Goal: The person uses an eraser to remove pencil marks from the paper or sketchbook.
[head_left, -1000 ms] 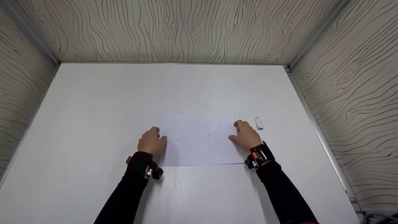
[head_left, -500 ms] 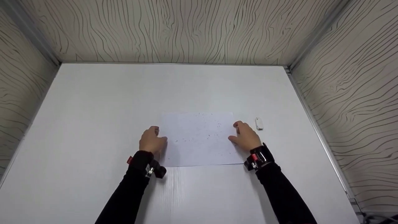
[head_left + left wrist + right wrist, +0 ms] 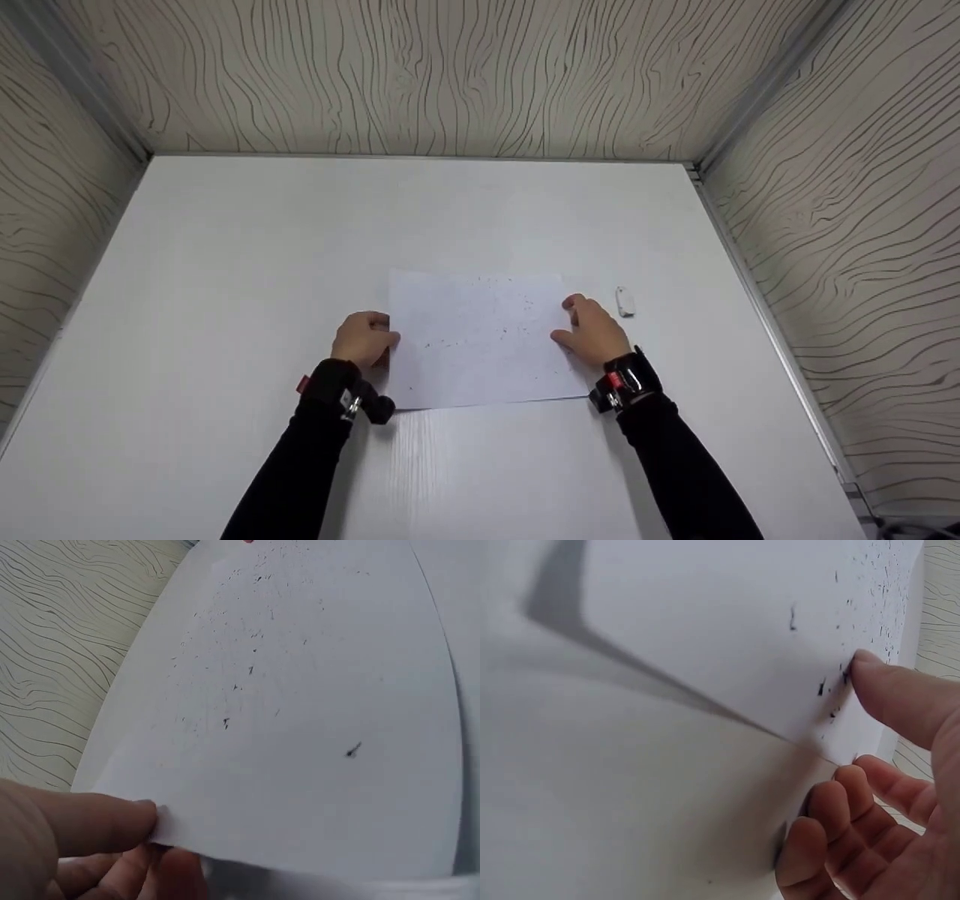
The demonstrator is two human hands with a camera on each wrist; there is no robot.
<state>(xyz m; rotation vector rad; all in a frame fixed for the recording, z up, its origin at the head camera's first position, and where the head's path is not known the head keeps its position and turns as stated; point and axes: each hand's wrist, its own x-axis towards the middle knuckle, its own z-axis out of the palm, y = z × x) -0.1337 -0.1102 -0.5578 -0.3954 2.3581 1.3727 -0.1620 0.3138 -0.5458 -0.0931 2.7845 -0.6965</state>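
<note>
Centrally on the white desk (image 3: 225, 262) lies a sheet of paper (image 3: 480, 337) dusted with small dark specks. It looks very light, thin and floppy, bowing where raised, so the specks could slide off; the side edges are the natural places to hold it. The left hand (image 3: 364, 339) pinches the left edge between thumb and fingers, and the right hand (image 3: 592, 330) pinches the right edge likewise. Compared with a second ago, both edges are lifted slightly off the desk. A small white eraser (image 3: 624, 300) lies just right of the right hand.
</note>
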